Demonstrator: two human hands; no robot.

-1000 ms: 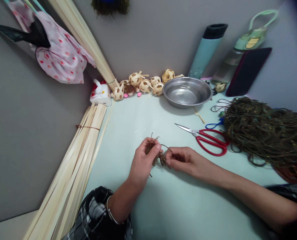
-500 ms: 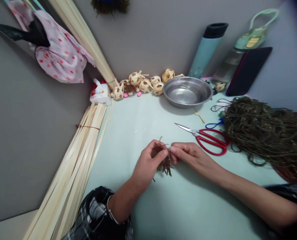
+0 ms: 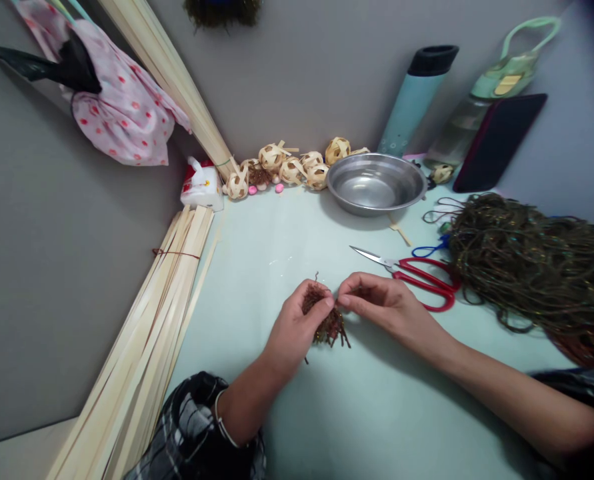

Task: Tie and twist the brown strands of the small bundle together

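My left hand [image 3: 297, 327] is closed around a small bundle of brown cord [image 3: 331, 327], whose cut ends hang down below my thumb. My right hand [image 3: 384, 307] pinches the same bundle at its top, fingertips pressed against my left thumb. Both hands hover just above the pale green table [image 3: 357, 413]. Red-handled scissors [image 3: 417, 280] lie shut right behind my right hand.
A big heap of brown cord [image 3: 531, 267] fills the right side. A steel bowl [image 3: 375, 183], several woven bamboo balls [image 3: 291, 167], a teal flask [image 3: 417, 93], a bottle and a dark phone line the back wall. Bamboo strips [image 3: 151, 333] lie along the left edge.
My right hand moved left and up until it met my left thumb. The bundle's loose ends now hang lower, and the cord loop between the hands is gone.
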